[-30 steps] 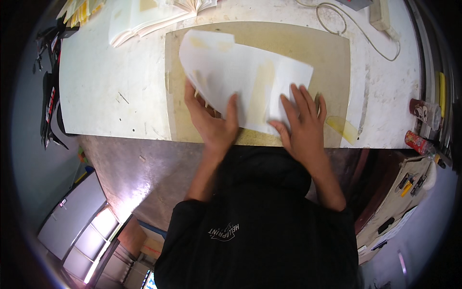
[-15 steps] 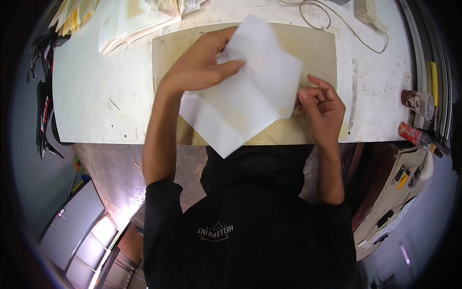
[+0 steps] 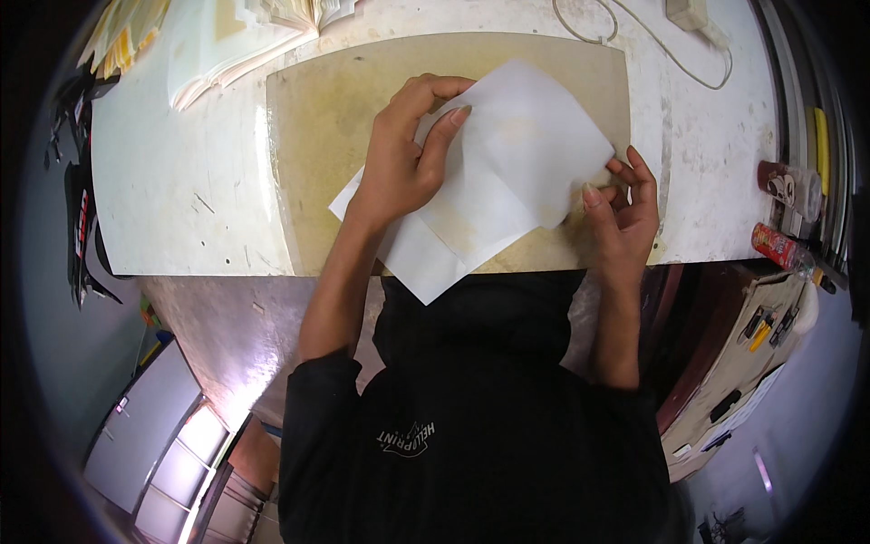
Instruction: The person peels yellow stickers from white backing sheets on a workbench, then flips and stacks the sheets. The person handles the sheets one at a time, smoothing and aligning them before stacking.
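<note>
A folded white sheet of paper with creases and faint yellowish stains lies at a slant over a worn tan mat, one corner jutting past the table's front edge. My left hand grips its upper left edge, thumb in front and fingers partly hidden behind the paper. By the sheet's right corner is my right hand, fingers apart and curved. One of its fingertips meets that corner, while the thumb stands off from the fingers.
Open stacks of thin pages lie at the far left of the white table. A cable runs to a pale block at the back right. A plastic cup and a red-labelled bottle sit by the right edge.
My left hand has moved right and slightly nearer along the sheet. The paper's upper part has turned and shifted right. My right hand's fingers have spread near its corner.
</note>
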`<state>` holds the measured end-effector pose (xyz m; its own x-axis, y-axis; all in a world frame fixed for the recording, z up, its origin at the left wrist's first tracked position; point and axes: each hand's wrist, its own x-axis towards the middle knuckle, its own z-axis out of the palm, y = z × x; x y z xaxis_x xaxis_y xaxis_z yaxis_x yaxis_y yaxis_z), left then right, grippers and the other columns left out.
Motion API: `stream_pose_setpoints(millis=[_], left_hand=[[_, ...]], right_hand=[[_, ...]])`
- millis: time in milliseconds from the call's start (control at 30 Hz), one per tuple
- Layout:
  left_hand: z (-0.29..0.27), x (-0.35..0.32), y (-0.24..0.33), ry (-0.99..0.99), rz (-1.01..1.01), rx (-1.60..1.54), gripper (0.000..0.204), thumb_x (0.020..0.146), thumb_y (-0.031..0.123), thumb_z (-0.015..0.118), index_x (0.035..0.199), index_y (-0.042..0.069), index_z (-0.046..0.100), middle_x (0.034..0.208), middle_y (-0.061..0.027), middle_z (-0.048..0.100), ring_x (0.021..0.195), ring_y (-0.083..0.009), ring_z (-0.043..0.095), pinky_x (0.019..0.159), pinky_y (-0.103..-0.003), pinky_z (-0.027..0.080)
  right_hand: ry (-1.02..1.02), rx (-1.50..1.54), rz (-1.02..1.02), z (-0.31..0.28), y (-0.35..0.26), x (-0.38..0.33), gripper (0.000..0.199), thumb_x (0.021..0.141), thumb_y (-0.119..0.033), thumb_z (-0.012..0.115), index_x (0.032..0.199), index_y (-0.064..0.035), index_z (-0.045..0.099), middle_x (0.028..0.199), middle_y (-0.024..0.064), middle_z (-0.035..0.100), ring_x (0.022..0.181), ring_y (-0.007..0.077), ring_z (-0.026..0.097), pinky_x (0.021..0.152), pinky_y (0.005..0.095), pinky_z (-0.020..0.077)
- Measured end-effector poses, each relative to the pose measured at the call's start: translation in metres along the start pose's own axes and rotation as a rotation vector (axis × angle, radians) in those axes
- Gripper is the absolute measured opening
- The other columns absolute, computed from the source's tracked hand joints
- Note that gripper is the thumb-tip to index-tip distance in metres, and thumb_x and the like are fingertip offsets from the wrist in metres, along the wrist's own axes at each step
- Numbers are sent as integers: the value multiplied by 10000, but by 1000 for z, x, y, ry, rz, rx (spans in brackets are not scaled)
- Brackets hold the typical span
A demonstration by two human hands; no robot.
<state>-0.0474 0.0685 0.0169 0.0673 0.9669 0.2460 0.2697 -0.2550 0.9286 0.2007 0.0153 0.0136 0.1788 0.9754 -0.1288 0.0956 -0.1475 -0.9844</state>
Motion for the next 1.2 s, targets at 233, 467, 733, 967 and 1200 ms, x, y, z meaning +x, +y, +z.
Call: stream_pose_setpoints(millis=[233,467,733,967,1200], left_hand=[[9,6,10,127,65,281,336,906,-19,631,1240,-12,590,1107,-155,637,1058,-229,596,964,-337,441],[14,-61,28,-121,17,650,362,815,20,719,1168,10,636,1123,-140,641,1002,-323,598,886,-408,465],[20,-71,19,-123,83,668,354,837,74,718,1176,22,633,1156,-142,630,1019,-310,589,878,-411,454],[24,-82,8,221,-128,106,468,891,55,668,1334,-15,533,1319,-231,537,1138,-344,565,958,-435,475],[19,-83,14,-22,-15,534,476,884,65,686,1337,-1,554,1468,-278,397,1289,-408,492,1026,-454,467]], right_hand=[[42,71,189,-2,-12,-4,244,876,-41,753,1068,82,667,923,86,720,873,115,656,771,251,511],[279,-80,49,4,-6,-22,187,916,-69,719,1030,66,656,894,84,709,768,90,641,666,220,506],[169,-551,-408,-2,12,-39,154,858,24,689,1001,66,650,987,207,684,904,252,696,743,322,562],[-329,-616,-804,10,14,-45,304,693,26,689,996,33,670,1262,250,610,1212,410,595,1006,544,487],[-473,-633,-732,15,6,-45,308,732,-74,758,1013,17,670,1269,191,621,1275,378,549,1033,559,458]])
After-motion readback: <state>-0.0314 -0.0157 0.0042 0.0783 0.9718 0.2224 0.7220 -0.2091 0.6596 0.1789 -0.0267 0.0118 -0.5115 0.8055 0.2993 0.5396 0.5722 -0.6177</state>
